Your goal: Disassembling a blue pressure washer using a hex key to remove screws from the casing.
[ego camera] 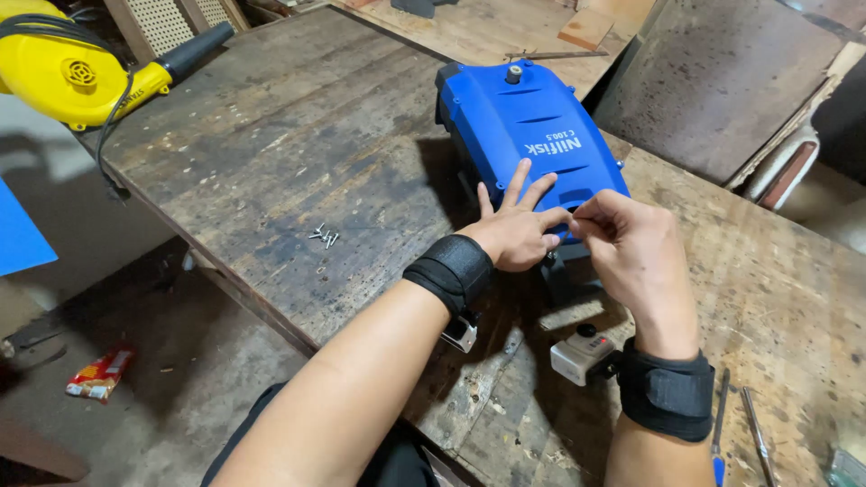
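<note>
A blue plastic machine housing [528, 135] lies on a worn wooden workbench [298, 153]. My left hand [516, 227] rests on the housing's near end, with fingers spread and the thumb meeting my right hand. My right hand [627, 248] is at the same near edge, its fingertips pinched together against the left thumb; whether something small is between them cannot be seen. Both wrists wear black straps, each with a small camera attached.
Several small screws [323, 236] lie on the bench left of the housing. A yellow blower [68, 68] with a black nozzle sits at the far left corner. Two screwdrivers [740, 424] lie at the right front. A red wrapper [99, 374] is on the floor.
</note>
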